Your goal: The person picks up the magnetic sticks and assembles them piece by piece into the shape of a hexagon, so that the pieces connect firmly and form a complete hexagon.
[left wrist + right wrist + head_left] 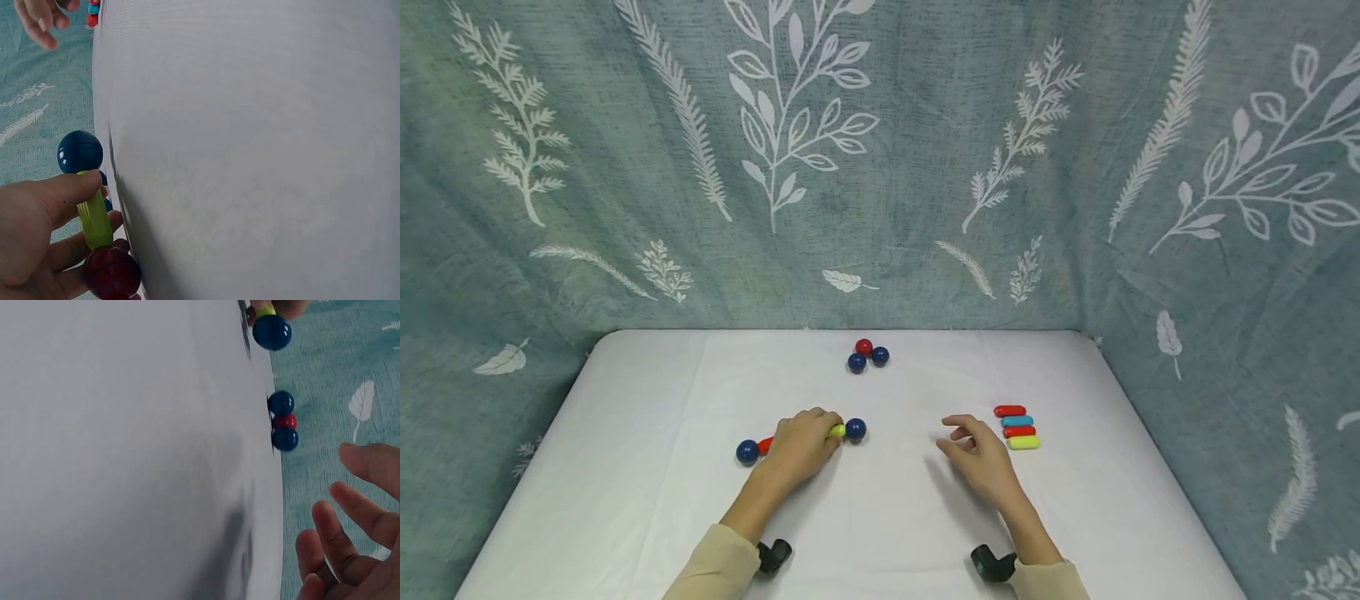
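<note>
My left hand (802, 446) grips a chain of toy balls and rods over the white table. In the left wrist view its thumb and fingers hold the yellow-green rod (97, 222), which joins a blue ball (80, 152) to a dark red ball (112, 273). A red rod (765, 446) and another blue ball (747, 452) form the chain's left end in the head view; the hand covers the middle. To the right, my right hand (981, 458) hovers with loosely bent fingers and nothing in them, just left of several loose rods.
Beside the right hand lie red, blue and yellow rods (1019, 432) in a column. Farther back, a red ball (864, 347) and two blue balls (857, 362) sit together. A green leaf-patterned cloth (887, 250) hangs behind the white table (647, 500).
</note>
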`<control>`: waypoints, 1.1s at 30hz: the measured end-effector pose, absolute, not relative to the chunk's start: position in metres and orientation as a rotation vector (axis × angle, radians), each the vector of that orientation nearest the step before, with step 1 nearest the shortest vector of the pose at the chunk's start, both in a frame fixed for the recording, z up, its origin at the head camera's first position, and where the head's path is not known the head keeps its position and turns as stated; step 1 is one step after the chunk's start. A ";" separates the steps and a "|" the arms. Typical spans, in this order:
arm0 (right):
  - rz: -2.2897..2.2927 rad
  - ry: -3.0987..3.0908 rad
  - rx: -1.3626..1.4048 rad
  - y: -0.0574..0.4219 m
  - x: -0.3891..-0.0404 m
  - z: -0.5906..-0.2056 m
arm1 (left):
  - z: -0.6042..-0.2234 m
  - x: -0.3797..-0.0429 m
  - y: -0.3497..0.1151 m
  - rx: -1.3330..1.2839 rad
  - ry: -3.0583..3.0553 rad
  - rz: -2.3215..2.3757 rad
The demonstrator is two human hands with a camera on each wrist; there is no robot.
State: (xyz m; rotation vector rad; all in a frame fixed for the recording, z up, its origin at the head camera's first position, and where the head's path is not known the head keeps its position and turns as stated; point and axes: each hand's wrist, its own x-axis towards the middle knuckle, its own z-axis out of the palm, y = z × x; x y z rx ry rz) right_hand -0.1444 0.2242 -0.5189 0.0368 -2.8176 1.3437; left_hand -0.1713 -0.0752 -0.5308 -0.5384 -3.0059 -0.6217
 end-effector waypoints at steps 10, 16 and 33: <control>1.300 -2.823 -0.035 0.264 -0.134 -0.520 | -0.531 -0.170 -0.075 -0.544 -3.007 -0.637; 1.242 -2.838 -0.082 0.284 -0.129 -0.519 | -0.532 -0.170 -0.075 -0.535 -3.019 -0.633; 1.070 -2.884 -0.210 0.333 -0.134 -0.519 | -0.529 -0.168 -0.076 -0.532 -3.021 -0.634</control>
